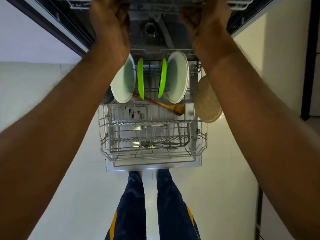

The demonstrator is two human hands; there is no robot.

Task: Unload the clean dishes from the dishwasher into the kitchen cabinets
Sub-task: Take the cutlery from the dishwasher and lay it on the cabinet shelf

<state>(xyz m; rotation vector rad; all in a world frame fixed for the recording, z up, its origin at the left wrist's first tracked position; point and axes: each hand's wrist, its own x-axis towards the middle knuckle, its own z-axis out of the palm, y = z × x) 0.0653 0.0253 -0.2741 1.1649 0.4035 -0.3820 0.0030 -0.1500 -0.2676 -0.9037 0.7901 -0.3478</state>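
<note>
left hand (110, 23) and right hand (206, 23) reach up to the upper rack (239, 4), grip hidden, cannot tell | lower rack (204, 142) pulled out: two white bowls (178, 78), two green plates (140, 78), wooden spoon (178, 109), cutlery (152, 145) | speckled round board (206, 101) at its right edge

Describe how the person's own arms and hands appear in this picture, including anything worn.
Both forearms are bare, with no sleeves in view. The left hand and right hand show no gloves, watch or bracelets. Rings cannot be told, as the fingers are partly hidden.
</note>
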